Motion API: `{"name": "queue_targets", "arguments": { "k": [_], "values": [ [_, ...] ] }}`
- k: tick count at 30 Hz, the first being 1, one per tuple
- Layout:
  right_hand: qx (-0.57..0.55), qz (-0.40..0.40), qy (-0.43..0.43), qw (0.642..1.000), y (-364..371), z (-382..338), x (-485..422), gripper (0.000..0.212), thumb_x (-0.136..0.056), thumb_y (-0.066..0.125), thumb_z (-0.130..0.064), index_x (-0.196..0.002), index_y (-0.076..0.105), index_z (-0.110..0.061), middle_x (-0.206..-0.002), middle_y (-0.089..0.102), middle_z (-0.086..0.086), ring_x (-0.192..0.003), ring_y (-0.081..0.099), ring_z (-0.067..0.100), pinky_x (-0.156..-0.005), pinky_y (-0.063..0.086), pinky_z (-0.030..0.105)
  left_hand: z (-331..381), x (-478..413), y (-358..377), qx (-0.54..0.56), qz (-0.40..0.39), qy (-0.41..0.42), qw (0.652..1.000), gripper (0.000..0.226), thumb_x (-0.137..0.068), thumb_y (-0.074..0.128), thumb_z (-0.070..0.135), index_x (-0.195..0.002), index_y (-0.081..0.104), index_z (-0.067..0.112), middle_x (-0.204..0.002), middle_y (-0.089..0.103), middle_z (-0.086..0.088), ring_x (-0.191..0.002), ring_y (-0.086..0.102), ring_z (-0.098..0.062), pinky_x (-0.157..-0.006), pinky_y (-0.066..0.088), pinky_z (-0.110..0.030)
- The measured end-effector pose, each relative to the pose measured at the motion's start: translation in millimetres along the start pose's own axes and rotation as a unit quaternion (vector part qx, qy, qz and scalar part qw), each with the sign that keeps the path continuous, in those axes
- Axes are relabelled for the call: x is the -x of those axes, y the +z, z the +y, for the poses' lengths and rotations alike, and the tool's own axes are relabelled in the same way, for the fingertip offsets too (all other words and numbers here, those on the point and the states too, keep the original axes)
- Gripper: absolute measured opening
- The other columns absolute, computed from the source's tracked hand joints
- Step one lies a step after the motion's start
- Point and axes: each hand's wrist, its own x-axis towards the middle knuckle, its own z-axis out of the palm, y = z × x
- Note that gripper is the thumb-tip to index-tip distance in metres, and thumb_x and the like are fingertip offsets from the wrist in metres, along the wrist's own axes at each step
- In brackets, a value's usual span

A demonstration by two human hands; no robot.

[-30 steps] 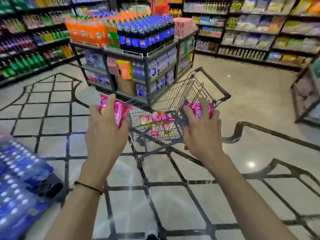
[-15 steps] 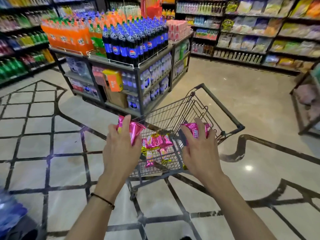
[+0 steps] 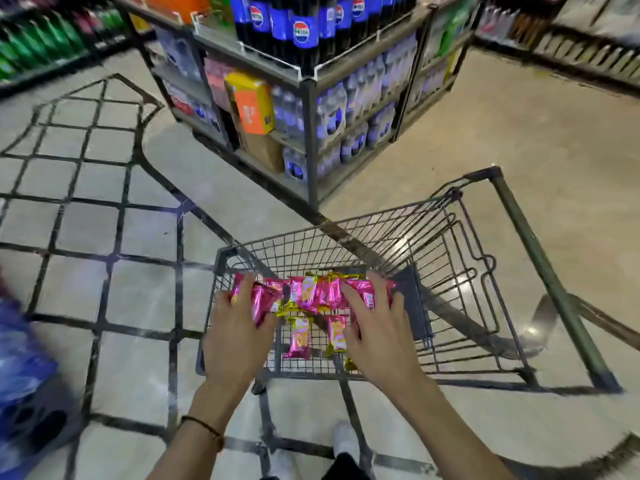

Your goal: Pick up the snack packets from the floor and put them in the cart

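Observation:
A grey wire shopping cart (image 3: 450, 258) stands right in front of me, seen from above. Several pink and gold snack packets (image 3: 300, 337) lie on its floor. My left hand (image 3: 235, 337) is down inside the cart at its left side and grips a pink packet (image 3: 259, 301). My right hand (image 3: 381, 337) is inside at the middle right, fingers over another pink packet (image 3: 367, 292) that it holds. Both held packets sit low, among the ones lying in the basket.
A shelf island (image 3: 311, 98) stacked with cola bottles and water packs stands just beyond the cart. Wrapped bottle packs (image 3: 24, 375) lie on the floor at the left. Store shelves line the back. My shoes (image 3: 343, 441) show below, on tiled floor.
I have stepped up to the cart and bent over it. Both hands, each with a pink packet, have gone from above the rim down into the basket.

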Motion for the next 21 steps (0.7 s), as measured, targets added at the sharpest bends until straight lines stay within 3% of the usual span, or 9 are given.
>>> {"name": "queue_targets", "arguments": {
  "k": [4,7,10,15,21],
  "values": [
    [-0.023,-0.044,0.002,0.999,54.3,20.9,-53.7,0.061,-0.091,0.056,-0.029,-0.148,0.036,-0.036,-0.161,0.016,0.008,-0.129,0.037,0.04,-0.099,0.049,0.053,-29.0,-46.3,55.1,-0.003,-0.048,-0.05,0.998,0.07,-0.091,0.066,0.038,-0.153,0.034,0.034,-0.125,0.045,-0.012,-0.098,0.057,-0.033,-0.078,0.05,-0.04],
    [-0.017,-0.093,0.011,0.996,103.8,32.3,-88.6,0.064,-0.092,0.055,-0.026,-0.151,0.032,-0.037,-0.163,0.012,0.006,-0.134,0.034,0.04,-0.107,0.045,0.051,-58.2,-79.5,102.3,0.002,-0.086,-0.064,0.994,0.067,-0.09,0.067,0.042,-0.148,0.036,0.036,-0.12,0.047,-0.013,-0.09,0.059,-0.032,-0.077,0.057,-0.043],
    [-0.014,-0.157,0.025,0.987,161.7,40.8,-116.7,0.065,-0.095,0.053,-0.024,-0.153,0.028,-0.038,-0.163,0.008,0.005,-0.14,0.028,0.041,-0.107,0.044,0.048,-91.9,-106.6,152.4,-0.014,-0.13,-0.082,0.988,0.06,-0.088,0.065,0.045,-0.141,0.039,0.034,-0.116,0.049,-0.015,-0.096,0.058,-0.037,-0.076,0.056,-0.048],
    [-0.003,-0.272,0.03,0.962,262.9,50.0,-152.1,0.065,-0.099,0.051,-0.023,-0.155,0.023,-0.039,-0.164,0.004,0.008,-0.143,0.024,0.051,-0.105,0.047,0.054,-144.0,-142.5,235.4,-0.05,-0.195,-0.113,0.973,0.071,-0.087,0.067,0.032,-0.148,0.031,0.033,-0.133,0.043,-0.021,-0.101,0.059,-0.045,-0.079,0.056,-0.05],
    [0.047,-0.311,0.045,0.948,342.5,62.0,-177.8,0.066,-0.099,0.052,-0.023,-0.156,0.022,-0.036,-0.166,0.004,0.014,-0.142,0.029,0.051,-0.108,0.04,0.055,-182.1,-163.7,314.2,-0.083,-0.22,-0.164,0.958,0.057,-0.088,0.065,0.03,-0.133,0.032,0.032,-0.141,0.037,-0.024,-0.114,0.054,-0.048,-0.08,0.056,-0.051]
  ]
}}
